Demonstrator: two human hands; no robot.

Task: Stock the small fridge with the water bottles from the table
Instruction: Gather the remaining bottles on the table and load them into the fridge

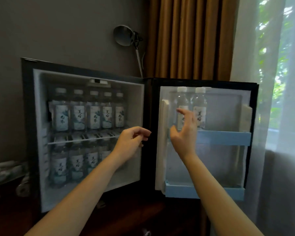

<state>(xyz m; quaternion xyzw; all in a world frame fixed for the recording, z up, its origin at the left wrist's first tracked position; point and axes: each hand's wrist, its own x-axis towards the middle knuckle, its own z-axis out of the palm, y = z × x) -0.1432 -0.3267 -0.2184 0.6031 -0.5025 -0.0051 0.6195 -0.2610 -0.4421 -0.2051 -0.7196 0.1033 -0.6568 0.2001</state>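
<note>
Bedroom: minibar fridge (134, 106), curtains (186, 38).

- One view only, worn on the person's head; it faces forward, straight into the open small fridge (134, 106) and onto the inner side of its door (228, 113), which is swung out to the right
- The camera sits close; fridge and door together fill most of the width; both forearms run up from the bottom edge, with the left hand (131, 142) and right hand (184, 133) near mid-frame
- Wide-angle lens; the fridge's top edge slopes and its sides lean; the dark tabletop (134, 217) shows only along the bottom; wall (58, 28) and curtain (186, 40) fill the top
</note>
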